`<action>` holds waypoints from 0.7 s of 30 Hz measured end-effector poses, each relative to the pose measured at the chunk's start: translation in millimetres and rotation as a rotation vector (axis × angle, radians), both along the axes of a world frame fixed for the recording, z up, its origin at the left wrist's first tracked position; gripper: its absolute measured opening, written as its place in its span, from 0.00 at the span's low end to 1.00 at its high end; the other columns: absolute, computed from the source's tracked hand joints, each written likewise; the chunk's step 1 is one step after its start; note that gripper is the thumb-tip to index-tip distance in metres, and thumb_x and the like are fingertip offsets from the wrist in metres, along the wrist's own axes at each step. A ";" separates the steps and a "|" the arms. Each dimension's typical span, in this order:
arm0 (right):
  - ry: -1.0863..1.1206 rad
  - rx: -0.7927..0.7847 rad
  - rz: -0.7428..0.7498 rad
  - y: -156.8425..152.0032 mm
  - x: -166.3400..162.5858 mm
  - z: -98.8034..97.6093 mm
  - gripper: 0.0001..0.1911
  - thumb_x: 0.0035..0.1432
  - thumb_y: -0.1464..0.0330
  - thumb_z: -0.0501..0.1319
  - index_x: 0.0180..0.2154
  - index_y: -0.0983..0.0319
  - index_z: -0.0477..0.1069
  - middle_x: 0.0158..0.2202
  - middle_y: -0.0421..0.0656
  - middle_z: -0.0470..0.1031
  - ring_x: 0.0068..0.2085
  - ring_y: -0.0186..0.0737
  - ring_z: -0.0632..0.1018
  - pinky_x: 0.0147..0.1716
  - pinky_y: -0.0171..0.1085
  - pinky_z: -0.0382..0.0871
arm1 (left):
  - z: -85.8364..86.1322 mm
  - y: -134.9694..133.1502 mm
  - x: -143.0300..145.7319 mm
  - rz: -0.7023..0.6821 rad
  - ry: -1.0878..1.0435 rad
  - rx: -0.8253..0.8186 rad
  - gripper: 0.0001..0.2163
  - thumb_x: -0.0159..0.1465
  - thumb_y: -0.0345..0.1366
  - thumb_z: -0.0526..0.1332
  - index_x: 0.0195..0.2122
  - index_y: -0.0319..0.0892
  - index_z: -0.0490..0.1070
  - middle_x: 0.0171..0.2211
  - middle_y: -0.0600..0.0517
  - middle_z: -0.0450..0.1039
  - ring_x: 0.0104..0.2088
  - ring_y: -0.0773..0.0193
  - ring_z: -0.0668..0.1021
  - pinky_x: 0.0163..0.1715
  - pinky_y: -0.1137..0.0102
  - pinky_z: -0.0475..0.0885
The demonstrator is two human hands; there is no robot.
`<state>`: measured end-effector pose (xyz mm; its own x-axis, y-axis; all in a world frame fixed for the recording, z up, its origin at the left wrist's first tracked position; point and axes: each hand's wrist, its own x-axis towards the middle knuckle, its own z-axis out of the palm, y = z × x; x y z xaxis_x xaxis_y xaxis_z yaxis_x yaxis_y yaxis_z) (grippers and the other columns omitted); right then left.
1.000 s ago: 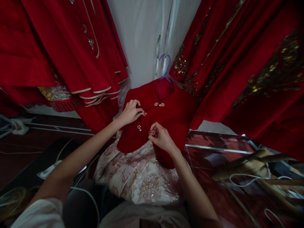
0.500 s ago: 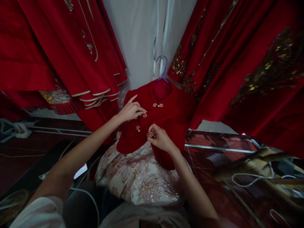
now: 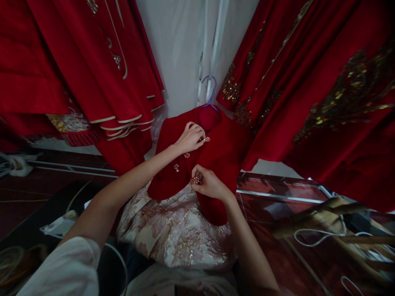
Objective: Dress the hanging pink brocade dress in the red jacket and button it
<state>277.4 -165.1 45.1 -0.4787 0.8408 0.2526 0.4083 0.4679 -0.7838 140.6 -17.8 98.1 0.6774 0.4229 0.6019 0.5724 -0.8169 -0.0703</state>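
Hanging red clothes [image 3: 123, 96] loom at ten and two o'clock; the red garment [image 3: 220, 158] sits at centre, its lower end over patterned cloth [image 3: 182, 234] at six. The right hand [image 3: 209, 181], at five o'clock, pinches a beaded clasp [image 3: 195, 180]; the left hand [image 3: 191, 137], at eleven, curls at the upper clasp [image 3: 207, 139], though in this dimness I cannot tell whether it grips.

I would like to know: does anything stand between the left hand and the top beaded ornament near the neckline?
Nothing visible does. The left hand is right at the top beaded ornament, over the red garment; only its own fingers seem to cover part.
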 end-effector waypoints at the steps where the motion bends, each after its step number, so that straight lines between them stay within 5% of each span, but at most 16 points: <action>1: -0.006 0.003 -0.006 0.3 -0.5 0.0 0.10 0.47 0.75 0.58 0.33 0.59 0.61 0.27 0.34 0.65 0.27 0.31 0.66 0.28 0.30 0.57 | 1.2 -0.3 0.0 -0.011 0.019 0.009 0.07 0.65 0.36 0.57 0.38 0.42 0.74 0.37 0.49 0.75 0.46 0.57 0.72 0.60 0.51 0.53; 8: -0.053 0.041 -0.054 0.8 -5.3 -4.4 0.11 0.48 0.75 0.59 0.34 0.59 0.62 0.29 0.36 0.66 0.29 0.32 0.67 0.29 0.31 0.59 | 4.4 -0.7 -0.1 -0.056 0.129 0.073 0.14 0.69 0.33 0.47 0.41 0.44 0.74 0.30 0.51 0.74 0.36 0.60 0.76 0.64 0.50 0.48; 14: 0.006 0.131 -0.135 1.1 -6.2 -6.7 0.18 0.54 0.63 0.65 0.46 0.60 0.67 0.43 0.46 0.67 0.41 0.39 0.71 0.39 0.39 0.70 | 11.2 -5.5 -11.9 0.084 0.222 0.058 0.19 0.71 0.41 0.43 0.43 0.37 0.71 0.35 0.43 0.77 0.35 0.58 0.78 0.50 0.58 0.63; 18: 0.351 0.225 -0.325 39.9 -23.2 17.1 0.26 0.58 0.55 0.60 0.54 0.58 0.60 0.56 0.51 0.62 0.56 0.42 0.69 0.52 0.43 0.70 | 18.6 1.3 -27.8 0.271 0.446 0.015 0.17 0.67 0.36 0.49 0.32 0.36 0.76 0.29 0.40 0.78 0.33 0.55 0.79 0.50 0.58 0.60; 21: 0.489 0.108 -0.310 85.7 -44.9 38.3 0.29 0.61 0.51 0.54 0.58 0.60 0.55 0.61 0.51 0.62 0.62 0.44 0.65 0.60 0.47 0.62 | 16.1 11.0 -36.6 0.345 0.575 -0.082 0.12 0.59 0.34 0.55 0.26 0.38 0.77 0.31 0.39 0.80 0.39 0.51 0.79 0.55 0.56 0.56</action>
<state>232.5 -79.4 83.3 -0.0207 0.8802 0.4741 0.1422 0.4720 -0.8701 104.0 -6.8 114.3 0.6979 0.7018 0.1425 0.6919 -0.6094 -0.3871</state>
